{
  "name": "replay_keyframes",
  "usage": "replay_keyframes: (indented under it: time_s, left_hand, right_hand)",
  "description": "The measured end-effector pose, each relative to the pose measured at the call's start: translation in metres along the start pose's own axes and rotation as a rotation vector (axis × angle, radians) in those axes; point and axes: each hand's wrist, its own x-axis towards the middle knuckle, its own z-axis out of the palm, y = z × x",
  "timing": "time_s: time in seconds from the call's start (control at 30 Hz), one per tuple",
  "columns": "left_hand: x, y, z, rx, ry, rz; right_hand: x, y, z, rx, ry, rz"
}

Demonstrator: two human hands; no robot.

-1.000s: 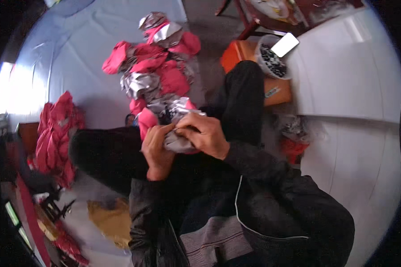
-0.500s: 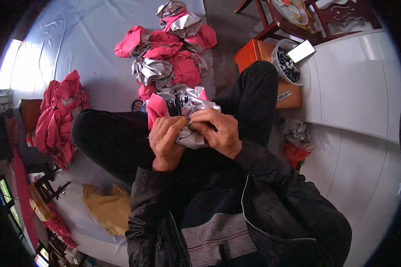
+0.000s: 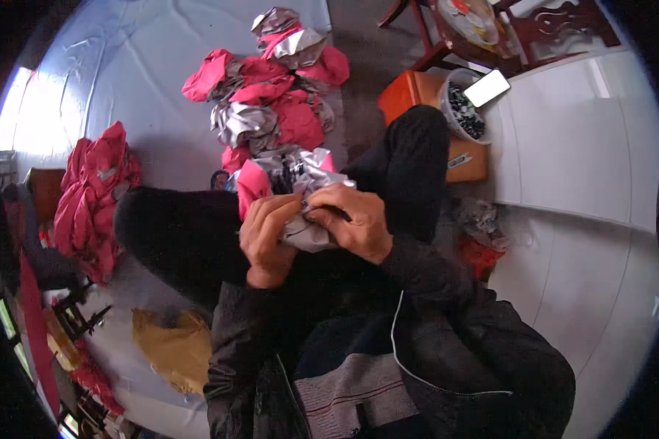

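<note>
A crumpled pink-and-silver piece of fabric (image 3: 316,168) rests in my lap, between my bent knees. At its near part, my left hand (image 3: 269,238) is closed with thumb and fingertips pinching the silver side. My right hand (image 3: 355,222) is closed against it from the right, its fingertips meeting the left ones. A tiny dark item shows between the fingertips, too small to name. Dark strips or folds lie on the fabric just beyond my fingers. The undersides of both hands are hidden.
More pink-and-silver fabric (image 3: 296,121) is heaped ahead on a grey sheet. A pink fabric pile (image 3: 95,201) is at left, a mustard cloth (image 3: 172,347) lower left. At right, a clear tub of small dark and white parts (image 3: 465,110) and a phone-like white-screened device (image 3: 487,88) adjoin an orange box (image 3: 399,95).
The whole view has shifted slightly. Both hands stay pinched on the same part of the fabric, with only small finger movements.
</note>
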Motion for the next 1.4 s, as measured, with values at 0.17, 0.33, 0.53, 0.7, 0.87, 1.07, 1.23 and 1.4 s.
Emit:
replay_keyframes:
  time_s: [0.17, 0.33, 0.53, 0.7, 0.87, 1.07, 1.23, 1.4]
  left_hand:
    - [0.000, 0.007, -0.001, -0.071, 0.043, -0.176]
    - [0.000, 0.007, 0.004, -0.107, 0.009, -0.237]
    - [-0.009, -0.004, 0.008, -0.047, -0.036, -0.231]
    - [-0.010, -0.005, 0.008, -0.038, -0.109, -0.244]
    - [-0.015, -0.012, 0.012, 0.004, -0.097, -0.249]
    - [-0.010, -0.009, 0.017, 0.018, -0.171, -0.337]
    - [-0.015, -0.016, 0.020, 0.044, -0.174, -0.336]
    - [-0.014, -0.021, 0.034, 0.026, -0.202, -0.355]
  right_hand:
    - [-0.001, -0.002, 0.011, 0.072, 0.009, 0.092]
    - [-0.002, 0.005, 0.008, 0.143, 0.022, 0.118]
    - [-0.005, 0.012, 0.013, 0.138, 0.065, 0.183]
    - [0.003, 0.024, -0.005, 0.049, 0.061, 0.200]
    - [0.040, 0.051, -0.064, 0.012, 0.184, 0.221]
    - [0.106, 0.114, -0.183, -0.079, 0.427, 0.262]
    - [0.171, 0.175, -0.292, -0.159, 0.593, 0.298]
    - [0.222, 0.260, -0.409, -0.680, 0.638, 0.068]
